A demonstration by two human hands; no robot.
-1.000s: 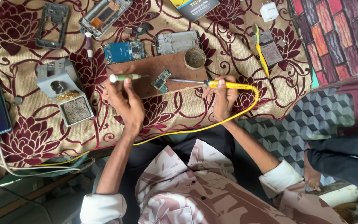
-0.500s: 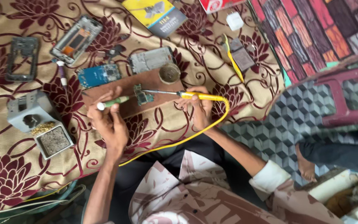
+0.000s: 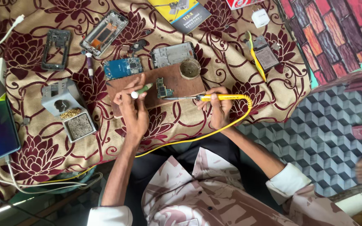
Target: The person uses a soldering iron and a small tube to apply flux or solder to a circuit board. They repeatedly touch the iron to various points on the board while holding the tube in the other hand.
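**Hot iron on a small board, over cloth**

The right hand [image 3: 219, 109] is closed round the yellow iron [image 3: 225, 97], its thin tip reaching left to the little green board [image 3: 163, 89]. The left hand [image 3: 133, 106] pinches a green-handled tool [image 3: 142, 89], its white end just beside the fingers and its point aimed at the same board. That board lies loose on a brown wooden slab [image 3: 181, 83], which rests on the flowered cloth [image 3: 42, 155] covering the surface.

From where I stand, the first risk is the board sliding. Nothing clamps it, so a push from either tool could skate it across the slab and smear the joint. The tool in the left hand looks like the only thing steadying it.

The second is heat. The slab is small, and the cloth begins right at its edges; a slip of the tip past the near edge could scorch the fabric or the left fingers, which sit close by.

The yellow cord [image 3: 177, 143] loops from the iron's handle round toward the person's lap. A knee or sleeve catching it could jerk the tip off its mark.

Further out, a round tin [image 3: 190, 68] stands on the far right corner of the slab, a blue board [image 3: 122, 68] and a grey phone frame [image 3: 174, 54] just beyond the far edge. The iron stand [image 3: 63, 102] sits well off to the left, a long reach across the working hand when the iron must be put down.
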